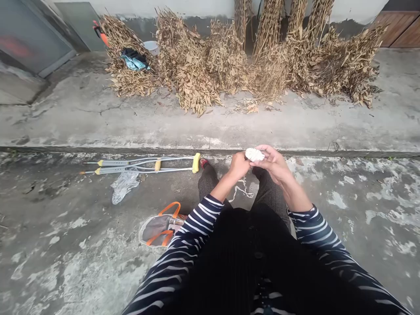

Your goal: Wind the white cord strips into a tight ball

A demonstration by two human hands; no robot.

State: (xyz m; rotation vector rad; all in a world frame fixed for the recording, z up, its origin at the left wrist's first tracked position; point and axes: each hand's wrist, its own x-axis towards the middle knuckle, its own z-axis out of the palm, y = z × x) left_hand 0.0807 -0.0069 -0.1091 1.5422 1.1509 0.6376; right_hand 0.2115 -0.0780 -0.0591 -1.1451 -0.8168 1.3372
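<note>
Both my hands are raised in front of my knees. My right hand [274,164] cups a small white bundle [254,154], with the fingers curled around it. My left hand [238,165] is closed beside it, pinching at the bundle's left end. A thin white string [242,189] hangs down from the hands between my legs. Both arms wear dark sleeves with white stripes.
A pair of metal crutches [144,165] with yellow pads lies on the concrete to the left, with a clear plastic bag [124,185] beside them. A grey bag with orange handles [159,228] sits by my left leg. Bundles of dried plants [229,61] lean against the far wall.
</note>
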